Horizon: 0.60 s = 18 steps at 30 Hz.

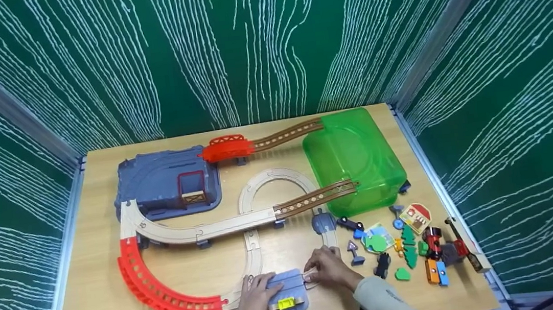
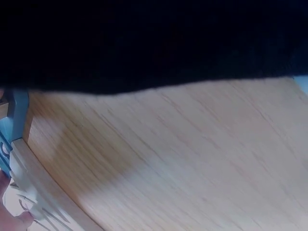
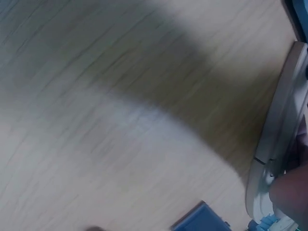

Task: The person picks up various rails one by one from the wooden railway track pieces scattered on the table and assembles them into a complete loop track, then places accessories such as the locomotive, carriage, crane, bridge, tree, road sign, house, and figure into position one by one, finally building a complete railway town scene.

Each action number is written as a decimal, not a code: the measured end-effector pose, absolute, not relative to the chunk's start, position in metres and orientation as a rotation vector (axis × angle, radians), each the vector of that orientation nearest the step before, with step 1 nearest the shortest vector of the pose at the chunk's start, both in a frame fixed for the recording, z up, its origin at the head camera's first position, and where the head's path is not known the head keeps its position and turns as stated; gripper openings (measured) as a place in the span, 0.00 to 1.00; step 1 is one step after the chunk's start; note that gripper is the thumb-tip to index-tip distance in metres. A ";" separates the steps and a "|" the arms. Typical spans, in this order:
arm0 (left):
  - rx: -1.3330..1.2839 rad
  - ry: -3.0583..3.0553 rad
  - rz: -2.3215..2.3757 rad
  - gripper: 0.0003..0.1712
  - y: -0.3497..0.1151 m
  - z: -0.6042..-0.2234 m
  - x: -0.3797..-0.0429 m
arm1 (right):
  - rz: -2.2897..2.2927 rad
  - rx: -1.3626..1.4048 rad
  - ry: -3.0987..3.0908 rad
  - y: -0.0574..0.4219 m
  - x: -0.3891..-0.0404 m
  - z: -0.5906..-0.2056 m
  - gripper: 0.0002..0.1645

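Near the table's front edge lies a grey-blue track base [image 1: 292, 279] with a yellow part [image 1: 286, 304] on it. My left hand [image 1: 255, 303] rests with spread fingers on its left side and the adjoining pale wooden track [image 2: 43, 192]. To its right, my right hand [image 1: 332, 268] pinches a pale wooden track piece [image 1: 311, 276] at the base's right edge. The right wrist view shows this curved track [image 3: 276, 125] with a fingertip on it. Past that hand, more wooden track [image 1: 330, 239] leads up to a small grey piece [image 1: 323, 222].
A red curved track [image 1: 160, 298] joins from the left. Behind stand a grey raised base [image 1: 156, 180], a red bridge [image 1: 227, 149] and an upturned green bin [image 1: 358, 151]. Loose toys, including a train engine [image 1: 433, 241] and green trees [image 1: 409, 246], lie at the right.
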<state>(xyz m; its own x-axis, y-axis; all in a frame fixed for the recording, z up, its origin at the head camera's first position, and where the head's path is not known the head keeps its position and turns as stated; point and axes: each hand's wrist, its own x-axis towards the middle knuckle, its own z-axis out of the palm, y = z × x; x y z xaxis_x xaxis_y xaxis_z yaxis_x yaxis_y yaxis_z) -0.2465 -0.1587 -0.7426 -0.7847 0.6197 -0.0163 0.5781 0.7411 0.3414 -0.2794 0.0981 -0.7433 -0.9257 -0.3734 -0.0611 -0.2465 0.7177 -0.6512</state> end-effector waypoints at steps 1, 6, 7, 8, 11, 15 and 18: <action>0.972 2.810 0.487 0.43 -0.159 -0.743 -0.247 | -1.000 -0.500 2.744 0.099 -0.279 -0.744 0.10; 0.963 2.797 0.478 0.44 -0.160 -0.743 -0.247 | -0.991 -0.455 2.811 0.099 -0.277 -0.749 0.13; 0.962 2.798 0.477 0.44 -0.160 -0.743 -0.247 | -0.984 -0.450 2.823 0.100 -0.277 -0.749 0.14; 0.959 2.800 0.475 0.44 -0.161 -0.743 -0.247 | -0.980 -0.446 2.826 0.100 -0.277 -0.750 0.14; 0.958 2.807 0.486 0.44 -0.161 -0.742 -0.247 | -0.959 -0.494 2.822 0.102 -0.277 -0.750 0.15; 0.973 2.810 0.496 0.44 -0.161 -0.743 -0.247 | -0.900 -0.660 2.786 0.110 -0.275 -0.749 0.19; 0.985 2.805 0.498 0.43 -0.161 -0.743 -0.245 | -0.857 -0.757 2.763 0.115 -0.271 -0.748 0.24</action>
